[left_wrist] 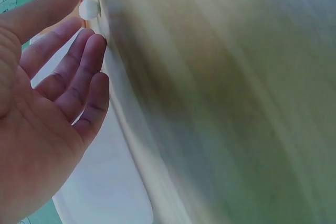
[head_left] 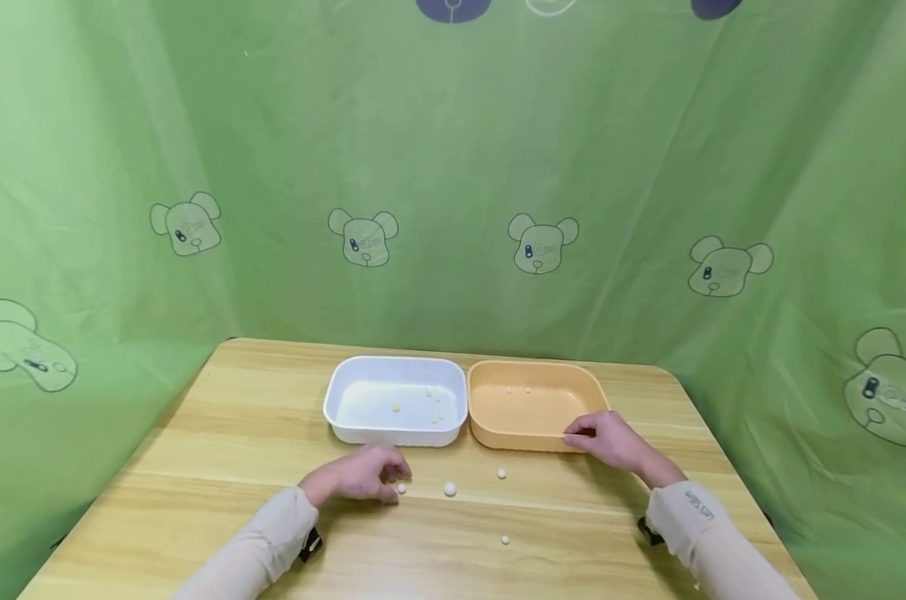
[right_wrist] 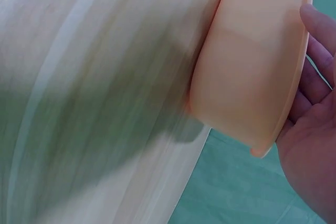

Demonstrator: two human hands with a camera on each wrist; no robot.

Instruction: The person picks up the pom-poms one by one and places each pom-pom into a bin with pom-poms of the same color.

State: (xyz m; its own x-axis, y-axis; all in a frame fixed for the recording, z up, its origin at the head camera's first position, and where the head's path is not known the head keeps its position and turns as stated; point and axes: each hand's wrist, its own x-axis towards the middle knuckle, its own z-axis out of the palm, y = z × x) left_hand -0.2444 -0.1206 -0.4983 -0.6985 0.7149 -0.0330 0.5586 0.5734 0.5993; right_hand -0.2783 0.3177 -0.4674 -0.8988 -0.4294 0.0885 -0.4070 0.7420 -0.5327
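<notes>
My left hand [head_left: 362, 473] hovers low over the table in front of the white tray [head_left: 402, 437], fingers loosely bent and thumb apart. A small white ball [head_left: 402, 488] lies by its thumb and fingertips; in the left wrist view a white ball [left_wrist: 89, 9] shows just beyond them, and I cannot tell whether they touch. My right hand [head_left: 612, 438] pinches the near right rim of the orange tray [head_left: 520, 441], with the thumb outside and the fingers over the inner side. Inside the white tray are several small yellowish balls [head_left: 396, 407]; two tiny white balls [head_left: 508, 390] lie in the orange one.
On the wooden table [head_left: 272, 417] lie a larger white ball [head_left: 449, 489] and two smaller white balls, one nearer the orange tray [head_left: 501, 473], the other ball [head_left: 505, 540] closer to me. The trays stand side by side. A green curtain [head_left: 453, 150] surrounds the table's back and sides.
</notes>
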